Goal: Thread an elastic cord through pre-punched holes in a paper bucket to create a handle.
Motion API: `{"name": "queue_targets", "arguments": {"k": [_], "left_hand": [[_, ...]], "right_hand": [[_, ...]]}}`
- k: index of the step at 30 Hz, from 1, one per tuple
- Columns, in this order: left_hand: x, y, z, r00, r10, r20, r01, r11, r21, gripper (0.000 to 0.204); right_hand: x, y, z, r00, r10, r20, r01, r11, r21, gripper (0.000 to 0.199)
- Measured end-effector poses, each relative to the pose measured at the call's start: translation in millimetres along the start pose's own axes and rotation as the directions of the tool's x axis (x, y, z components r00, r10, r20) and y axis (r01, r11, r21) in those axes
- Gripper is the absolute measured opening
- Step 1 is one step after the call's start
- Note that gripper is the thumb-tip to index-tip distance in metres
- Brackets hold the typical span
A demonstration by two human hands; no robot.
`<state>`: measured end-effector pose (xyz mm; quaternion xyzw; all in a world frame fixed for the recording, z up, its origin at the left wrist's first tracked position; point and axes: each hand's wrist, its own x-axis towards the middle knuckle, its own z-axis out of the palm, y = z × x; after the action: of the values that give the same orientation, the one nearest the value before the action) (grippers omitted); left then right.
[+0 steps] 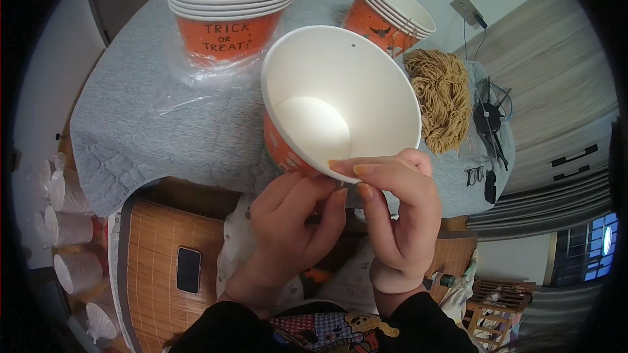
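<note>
A large orange paper bucket [383,98] with a white inside tilts toward me near the table's front edge. One small dark hole shows high on its far wall. My right hand [402,202] pinches the near rim, its fingertips inside and its thumb outside. Just under that rim, against the outer wall, my left hand [297,216] is closed, with finger and thumb pinched together. A tiny pale tip shows by its fingertips; what it belongs to is hidden.
On the grey-blue tablecloth [157,137] stands a tall stack of orange buckets [229,29] in clear plastic. Several nested buckets [379,23] lean at the back right, beside tan cords [445,98]. Glasses [474,175] lie farther right. A phone [189,269] rests on the bamboo-matted seat.
</note>
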<state>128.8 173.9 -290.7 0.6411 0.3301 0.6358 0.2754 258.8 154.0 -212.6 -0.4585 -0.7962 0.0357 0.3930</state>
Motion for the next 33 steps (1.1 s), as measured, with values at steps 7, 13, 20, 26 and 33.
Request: {"name": "queue_targets", "arguments": {"k": [7, 13, 20, 26, 33], "left_hand": [[0.6, -0.7, 3.1, 0.997, -0.024, -0.079, 0.024, 1.0, -0.002, 0.011], [-2.0, -0.5, -0.1, 0.997, -0.033, -0.069, 0.029, 0.998, -0.057, 0.013], [-3.7, 6.3, -15.9, 0.975, -0.218, 0.044, 0.207, 0.821, -0.533, 0.011], [-2.5, 1.9, -23.4, 0.9, -0.312, 0.304, 0.431, 0.743, -0.512, 0.005], [-4.3, 0.1, -19.3, 0.901, -0.297, 0.317, 0.433, 0.568, -0.699, 0.015]], "right_hand": [[2.8, -2.4, -3.2, 0.998, 0.003, 0.055, -0.004, 1.0, 0.02, 0.034], [-6.2, -1.0, 4.8, 0.995, 0.078, -0.058, -0.071, 0.99, 0.119, 0.03], [-48.4, -3.8, 17.5, 0.958, -0.107, -0.265, 0.186, 0.937, 0.295, 0.033], [-71.2, -4.9, 51.2, 0.962, 0.004, -0.273, 0.114, 0.902, 0.416, 0.037], [-76.5, 0.0, 45.9, 0.959, -0.084, -0.269, 0.185, 0.909, 0.374, 0.036]]}}
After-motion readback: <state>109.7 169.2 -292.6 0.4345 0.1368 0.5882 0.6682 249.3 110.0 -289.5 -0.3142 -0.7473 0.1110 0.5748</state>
